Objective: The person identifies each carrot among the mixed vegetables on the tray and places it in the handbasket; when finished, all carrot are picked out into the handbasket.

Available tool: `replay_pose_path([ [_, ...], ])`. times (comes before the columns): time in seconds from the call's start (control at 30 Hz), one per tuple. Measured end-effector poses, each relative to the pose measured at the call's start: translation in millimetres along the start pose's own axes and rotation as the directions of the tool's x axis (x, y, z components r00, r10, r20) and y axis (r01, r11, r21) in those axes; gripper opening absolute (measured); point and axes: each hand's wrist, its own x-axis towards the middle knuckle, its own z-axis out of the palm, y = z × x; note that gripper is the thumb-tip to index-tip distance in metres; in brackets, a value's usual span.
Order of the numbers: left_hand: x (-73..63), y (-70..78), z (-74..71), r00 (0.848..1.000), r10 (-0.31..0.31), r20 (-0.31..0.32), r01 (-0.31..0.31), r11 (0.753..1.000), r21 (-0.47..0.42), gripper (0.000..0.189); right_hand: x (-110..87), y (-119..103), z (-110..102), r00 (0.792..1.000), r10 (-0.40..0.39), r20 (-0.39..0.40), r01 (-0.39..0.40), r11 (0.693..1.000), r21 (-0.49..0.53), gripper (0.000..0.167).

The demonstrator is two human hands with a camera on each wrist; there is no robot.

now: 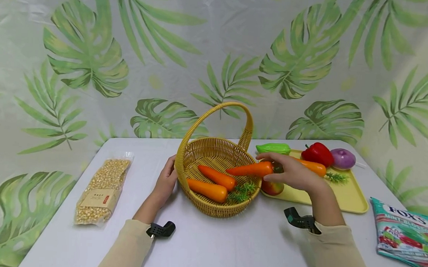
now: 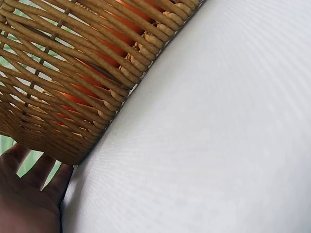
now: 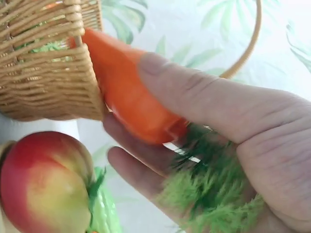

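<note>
My right hand [image 1: 288, 169] pinches an orange carrot [image 1: 250, 169] between thumb and fingers near its leafy end. The carrot's pointed tip reaches over the right rim of a woven basket [image 1: 210, 208] with an arched handle. In the right wrist view, its green feathery leaves [image 3: 209, 194] hang under the palm. Inside the basket lie two more carrots, one at the back [image 1: 217, 177] and one in front [image 1: 207, 190]. My left hand [image 1: 166, 181] rests against the basket's left side; the left wrist view shows its fingers [image 2: 34, 167] spread, fairly straight, at the wicker.
Right of the basket, a yellow tray [image 1: 355, 201] bears a red pepper [image 1: 318, 154], a purple onion [image 1: 342, 158], another carrot [image 1: 312, 167] and a red-yellow peach-like fruit [image 3: 46, 187]. A bumpy green vegetable [image 1: 273, 148] lies behind. Bagged corn kernels [image 1: 102, 192] lie left, a FOX'S candy bag [image 1: 406, 236] right.
</note>
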Motion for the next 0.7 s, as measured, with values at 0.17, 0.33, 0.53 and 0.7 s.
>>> replay_pose_path([
  [0.17, 0.1, -0.3, 0.3, 1.000, 0.008, 0.002, -0.008, 1.000, -0.004, 0.041, 5.9, -4.5, 8.4, 0.998, 0.000, -0.064, -0.005, 0.998, -0.068, 0.043],
  [0.33, -0.2, 0.8, 0.8, 1.000, 0.009, 0.000, -0.009, 1.000, 0.003, 0.041, 11.2, -7.3, 16.5, 0.995, -0.023, -0.098, 0.013, 0.994, -0.111, 0.043],
  [0.53, -0.2, 1.3, 0.7, 1.000, 0.005, 0.000, -0.005, 1.000, 0.005, 0.039, 14.2, -8.8, 21.1, 0.995, -0.051, -0.089, 0.038, 0.989, -0.141, 0.044],
  [0.7, 0.2, 0.1, -0.3, 1.000, 0.011, 0.004, -0.011, 1.000, 0.004, 0.039, 16.6, -8.5, 23.4, 0.994, -0.066, -0.089, 0.050, 0.985, -0.168, 0.042],
])
